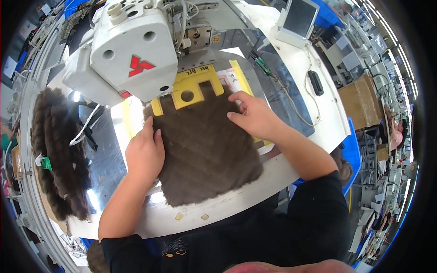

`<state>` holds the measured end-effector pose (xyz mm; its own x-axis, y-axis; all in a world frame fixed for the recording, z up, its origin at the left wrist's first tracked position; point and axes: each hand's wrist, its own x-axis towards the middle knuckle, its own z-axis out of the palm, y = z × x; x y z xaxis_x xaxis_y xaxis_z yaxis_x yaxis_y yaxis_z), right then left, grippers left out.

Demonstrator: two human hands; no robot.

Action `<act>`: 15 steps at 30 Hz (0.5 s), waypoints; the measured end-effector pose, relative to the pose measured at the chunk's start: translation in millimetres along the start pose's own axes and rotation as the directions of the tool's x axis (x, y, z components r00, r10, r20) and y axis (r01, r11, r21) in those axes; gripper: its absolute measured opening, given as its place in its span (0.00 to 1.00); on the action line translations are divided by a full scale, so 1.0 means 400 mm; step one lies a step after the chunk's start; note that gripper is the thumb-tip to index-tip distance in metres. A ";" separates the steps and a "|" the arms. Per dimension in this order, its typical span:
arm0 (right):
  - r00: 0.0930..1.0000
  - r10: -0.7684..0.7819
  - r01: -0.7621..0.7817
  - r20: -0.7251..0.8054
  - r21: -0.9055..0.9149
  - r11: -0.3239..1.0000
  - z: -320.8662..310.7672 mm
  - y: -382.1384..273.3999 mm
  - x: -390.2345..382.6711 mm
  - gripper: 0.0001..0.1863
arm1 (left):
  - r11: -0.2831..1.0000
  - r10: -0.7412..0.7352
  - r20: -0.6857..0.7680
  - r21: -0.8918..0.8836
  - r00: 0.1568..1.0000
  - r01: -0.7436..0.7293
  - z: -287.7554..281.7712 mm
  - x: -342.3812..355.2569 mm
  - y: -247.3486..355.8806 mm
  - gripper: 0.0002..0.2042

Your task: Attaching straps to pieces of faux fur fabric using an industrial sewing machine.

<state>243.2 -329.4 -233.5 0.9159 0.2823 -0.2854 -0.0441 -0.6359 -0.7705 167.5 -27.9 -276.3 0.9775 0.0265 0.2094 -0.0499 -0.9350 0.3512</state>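
Black shirt [255,232], foremost. White machine head [132,45]. Brown fur piece [209,150]: lying flat, top end at yellow template [182,82]; placement looks nearly done, no stitching visible. Left hand [144,152], right hand [257,117]: fingers parted, resting at its side edges, no pinch visible.

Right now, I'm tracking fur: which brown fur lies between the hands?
The flat panel touching the yellow plate; the bundled fur lies at far left.

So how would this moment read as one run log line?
left hand: on brown furry piece, upper left; right hand: on its upper right; yellow template: over its far edge; white machine: beyond, to the left
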 end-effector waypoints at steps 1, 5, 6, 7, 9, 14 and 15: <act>0.998 -0.049 0.042 -0.039 -0.160 0.986 0.010 -0.019 -0.006 0.21 | 1.000 0.011 0.006 0.024 1.000 -0.011 0.001 -0.001 0.000 0.19; 0.924 -0.351 0.256 -0.151 -0.437 0.862 0.043 0.010 0.005 0.16 | 0.997 0.045 -0.015 0.065 0.999 -0.043 0.006 -0.004 -0.001 0.19; 0.925 -0.349 0.255 -0.152 -0.434 0.864 0.047 0.006 0.009 0.16 | 0.997 0.046 -0.013 0.068 0.999 -0.045 0.009 -0.004 -0.006 0.19; 0.929 -0.342 0.247 -0.139 -0.457 0.855 0.048 -0.001 0.016 0.15 | 0.994 0.073 -0.017 0.083 0.997 -0.072 0.014 -0.002 -0.012 0.19; 0.934 -0.334 0.236 -0.131 -0.476 0.847 0.046 -0.010 0.033 0.13 | 0.990 0.105 -0.020 0.101 0.994 -0.103 0.019 0.005 -0.023 0.19; 0.961 -0.267 0.199 -0.066 -0.505 0.840 0.033 -0.024 0.060 0.09 | 0.979 0.198 -0.014 0.056 0.980 -0.197 0.019 0.039 -0.036 0.18; 0.961 -0.267 0.200 -0.065 -0.502 0.841 0.031 -0.020 0.061 0.09 | 0.979 0.198 -0.012 0.059 0.980 -0.197 0.018 0.042 -0.034 0.18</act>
<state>261.1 -308.5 -241.2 0.9183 0.3946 -0.0313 0.3463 -0.8393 -0.4192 186.1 -17.4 -283.9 0.9458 -0.1545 0.2858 -0.2290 -0.9411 0.2489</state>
